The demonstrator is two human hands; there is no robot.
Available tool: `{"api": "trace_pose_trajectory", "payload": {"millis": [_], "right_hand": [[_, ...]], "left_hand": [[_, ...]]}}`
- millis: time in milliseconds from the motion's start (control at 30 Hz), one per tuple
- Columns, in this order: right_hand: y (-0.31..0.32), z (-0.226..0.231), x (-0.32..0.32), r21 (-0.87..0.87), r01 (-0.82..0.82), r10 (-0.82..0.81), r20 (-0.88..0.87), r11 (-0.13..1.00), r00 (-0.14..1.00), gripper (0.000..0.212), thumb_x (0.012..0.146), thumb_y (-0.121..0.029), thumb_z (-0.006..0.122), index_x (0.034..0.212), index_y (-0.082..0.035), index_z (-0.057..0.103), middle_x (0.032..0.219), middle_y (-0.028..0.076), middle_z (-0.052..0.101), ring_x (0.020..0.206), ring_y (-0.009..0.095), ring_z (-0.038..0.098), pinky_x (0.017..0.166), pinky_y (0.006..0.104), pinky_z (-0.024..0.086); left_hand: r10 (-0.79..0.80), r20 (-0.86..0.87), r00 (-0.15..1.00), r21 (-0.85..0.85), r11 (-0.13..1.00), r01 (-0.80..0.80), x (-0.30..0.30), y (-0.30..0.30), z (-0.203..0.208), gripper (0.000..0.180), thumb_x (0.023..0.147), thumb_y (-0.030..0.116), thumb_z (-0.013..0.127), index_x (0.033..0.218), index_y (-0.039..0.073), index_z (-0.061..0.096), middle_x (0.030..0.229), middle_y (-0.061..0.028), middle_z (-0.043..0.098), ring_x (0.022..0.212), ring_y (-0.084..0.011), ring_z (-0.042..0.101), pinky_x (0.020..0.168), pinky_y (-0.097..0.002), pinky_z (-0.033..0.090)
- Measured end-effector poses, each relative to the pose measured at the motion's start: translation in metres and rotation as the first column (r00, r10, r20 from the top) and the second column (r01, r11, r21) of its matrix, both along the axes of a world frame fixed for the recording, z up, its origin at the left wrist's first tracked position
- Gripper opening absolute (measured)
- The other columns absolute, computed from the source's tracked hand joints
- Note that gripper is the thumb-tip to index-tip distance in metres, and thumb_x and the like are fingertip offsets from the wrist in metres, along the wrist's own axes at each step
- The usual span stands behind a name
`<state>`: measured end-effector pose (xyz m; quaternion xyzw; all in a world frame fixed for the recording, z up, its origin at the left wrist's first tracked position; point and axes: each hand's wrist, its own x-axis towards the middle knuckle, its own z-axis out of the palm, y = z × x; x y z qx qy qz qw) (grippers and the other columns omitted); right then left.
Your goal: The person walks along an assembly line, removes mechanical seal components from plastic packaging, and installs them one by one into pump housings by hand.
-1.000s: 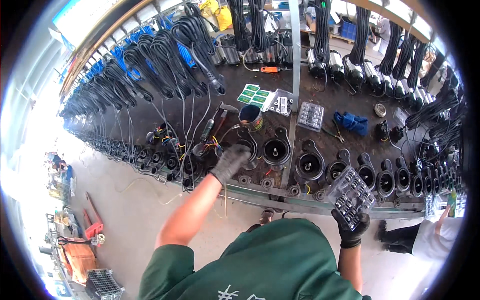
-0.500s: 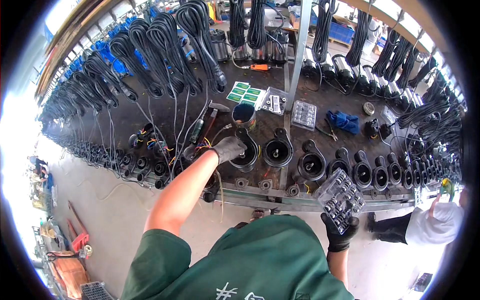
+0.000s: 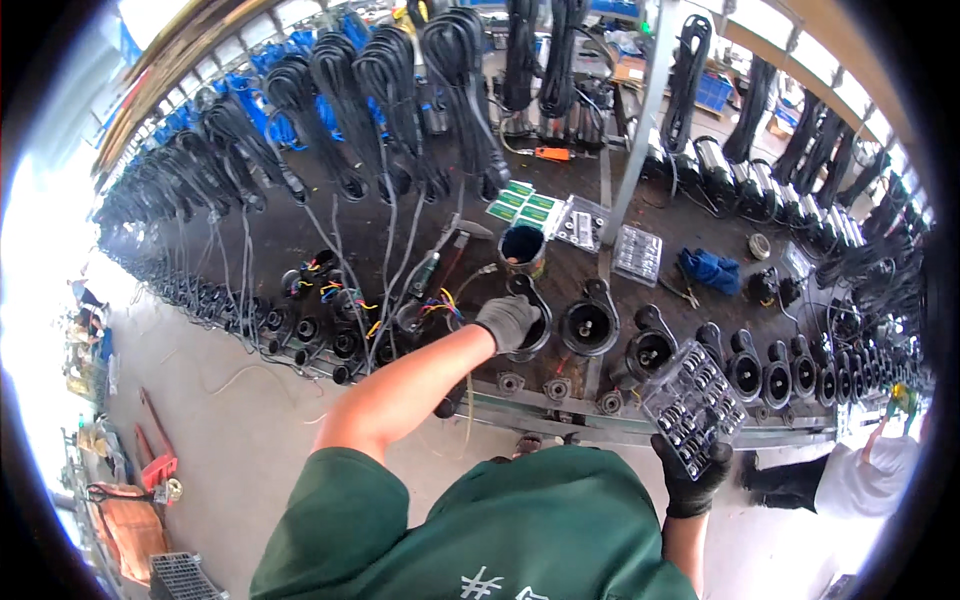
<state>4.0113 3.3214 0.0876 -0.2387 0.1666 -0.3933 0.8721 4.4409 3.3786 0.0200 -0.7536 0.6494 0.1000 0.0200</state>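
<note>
My left hand (image 3: 508,322), in a grey glove, reaches over a round black pump housing (image 3: 541,328) on the bench's near edge. Its fingers are curled together at the opening, and whatever they hold is hidden. My right hand (image 3: 692,474), in a black glove, grips the lower end of a clear plastic tray (image 3: 692,408) tilted in front of the bench. Small metal and black ring-shaped parts sit in the tray's pockets. Right of my left hand stands another black housing (image 3: 589,327) with a metal shaft in its middle.
More black housings (image 3: 746,374) line the bench edge. Behind them are an open can (image 3: 522,247), a hammer (image 3: 462,235), a second clear tray (image 3: 637,254) and a blue cloth (image 3: 711,271). Coiled black cables (image 3: 455,65) hang overhead. Another person (image 3: 872,478) stands at the right.
The view has shifted, so the bench appears farther right and lower. My left hand sits further over the same housing, its fingers more curled. My right hand still holds the tray.
</note>
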Motion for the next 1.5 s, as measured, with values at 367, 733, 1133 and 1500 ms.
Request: {"api": "trace_pose_trajectory", "payload": {"millis": [367,733,1133,1500], "right_hand": [[0.007,-0.015,0.008,0.005,0.014,-0.013,-0.096,1.000,0.995,0.083,0.086,-0.043,0.063,0.161,-0.016,0.038,0.154,0.019,0.051,0.136,0.041,0.055,0.102,0.0629,0.054],[0.007,-0.021,0.012,-0.001,0.001,-0.001,-0.117,1.000,0.993,0.085,0.088,-0.048,0.064,0.161,-0.015,0.038,0.156,0.016,0.050,0.137,0.040,0.054,0.103,0.0626,0.053],[0.005,0.003,0.037,0.154,-0.036,0.043,-0.044,0.987,0.998,0.082,0.077,-0.030,0.068,0.153,-0.008,0.046,0.147,0.021,0.056,0.135,0.046,0.055,0.107,0.0693,0.048],[-0.001,0.003,0.045,0.141,-0.189,0.182,0.060,0.972,0.981,0.101,0.070,-0.024,0.077,0.158,-0.001,0.036,0.155,0.024,0.049,0.140,0.047,0.050,0.113,0.0711,0.041]], "left_hand": [[-0.002,0.108,0.994,-0.009,1.000,0.003,0.001,-0.002,-0.023,0.013,0.091,0.011,0.064,0.097,0.010,0.076,0.097,-0.0143,0.077,0.095,-0.0316,0.076,0.074,-0.0463,0.061],[-0.080,0.135,0.988,-0.041,0.995,0.086,-0.009,0.000,0.003,0.013,0.091,0.009,0.061,0.093,0.007,0.073,0.092,-0.0151,0.073,0.089,-0.0347,0.075,0.074,-0.0445,0.061],[-0.107,0.139,0.985,0.007,0.994,0.107,-0.005,-0.004,-0.010,0.017,0.090,0.011,0.062,0.091,0.008,0.079,0.093,-0.0166,0.077,0.085,-0.0331,0.077,0.069,-0.0455,0.061],[-0.045,-0.015,0.999,-0.160,0.986,0.042,-0.043,0.004,0.061,0.018,0.091,0.018,0.065,0.106,0.011,0.073,0.113,-0.0139,0.069,0.108,-0.0320,0.067,0.091,-0.0444,0.056]]}}
